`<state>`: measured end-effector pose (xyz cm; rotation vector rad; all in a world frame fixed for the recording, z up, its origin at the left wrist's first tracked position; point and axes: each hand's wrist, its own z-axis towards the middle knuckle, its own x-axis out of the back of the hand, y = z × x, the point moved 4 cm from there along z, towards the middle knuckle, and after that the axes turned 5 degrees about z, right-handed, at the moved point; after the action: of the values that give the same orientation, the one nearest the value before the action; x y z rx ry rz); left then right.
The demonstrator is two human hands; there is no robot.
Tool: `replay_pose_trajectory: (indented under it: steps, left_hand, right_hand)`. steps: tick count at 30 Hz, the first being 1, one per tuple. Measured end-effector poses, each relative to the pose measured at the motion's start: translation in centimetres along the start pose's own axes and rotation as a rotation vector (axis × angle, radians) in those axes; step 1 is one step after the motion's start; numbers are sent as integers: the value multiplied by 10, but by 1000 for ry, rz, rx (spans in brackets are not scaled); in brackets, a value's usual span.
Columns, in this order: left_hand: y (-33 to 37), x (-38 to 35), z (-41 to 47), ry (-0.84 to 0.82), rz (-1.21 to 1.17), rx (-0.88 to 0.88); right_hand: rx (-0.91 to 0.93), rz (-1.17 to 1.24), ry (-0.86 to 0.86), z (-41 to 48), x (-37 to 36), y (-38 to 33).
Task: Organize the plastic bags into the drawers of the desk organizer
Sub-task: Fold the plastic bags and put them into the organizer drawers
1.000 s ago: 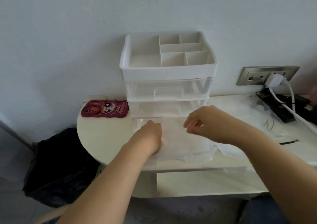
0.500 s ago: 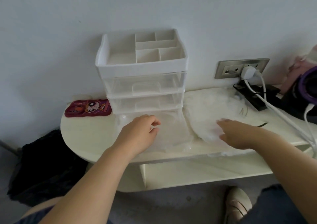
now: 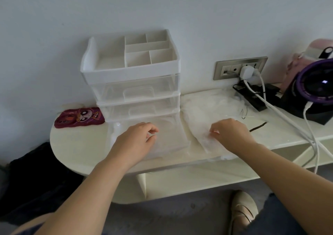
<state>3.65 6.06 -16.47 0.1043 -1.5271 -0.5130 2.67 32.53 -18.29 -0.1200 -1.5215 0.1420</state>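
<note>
Pale wall [image 3: 54,27] behind a cream worktop [image 3: 75,144] with a rounded left end. Far left, on the floor: a dark bundle [image 3: 32,180]. On the worktop, left to right: a phone [image 3: 79,118] in a red cartoon case lies flat just beside the desk organizer [image 3: 131,69], a white unit against the wall with a divided top tray and clear drawers. Its bottom drawer [image 3: 183,135] is pulled out; clear plastic lies inside. The left hand [image 3: 134,142] rests on that plastic, fingers loosely curled, tips close together; whether they pinch it cannot be told. Right of the organizer lies a heap of plastic bags [image 3: 203,108]. The right hand [image 3: 232,135] is on its near part, fingers curled and clamped on the top bag. Further right: a wall socket [image 3: 227,69] with a white plug [image 3: 247,71], white cables [image 3: 288,117] and a purple-rimmed device [image 3: 317,90].
</note>
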Motion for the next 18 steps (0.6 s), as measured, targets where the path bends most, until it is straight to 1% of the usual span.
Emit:
replay_pose_trajectory:
  steps: [3, 10, 13, 16, 18]
  left_hand:
    - [0, 0, 0, -3, -8, 2]
    - [1, 2, 0, 6, -6, -1]
    - [2, 5, -2, -3, -5, -2]
    - [10, 9, -4, 13, -44, -22]
    - [20, 13, -7, 19, -160, -47]
  right_hand:
    - [11, 13, 31, -3, 1, 1]
    - [39, 132, 104, -15, 13, -1]
    - [56, 171, 109, -22, 23, -7]
    - [41, 338, 144, -31, 37, -14]
    - [16, 522, 136, -37, 45, -21]
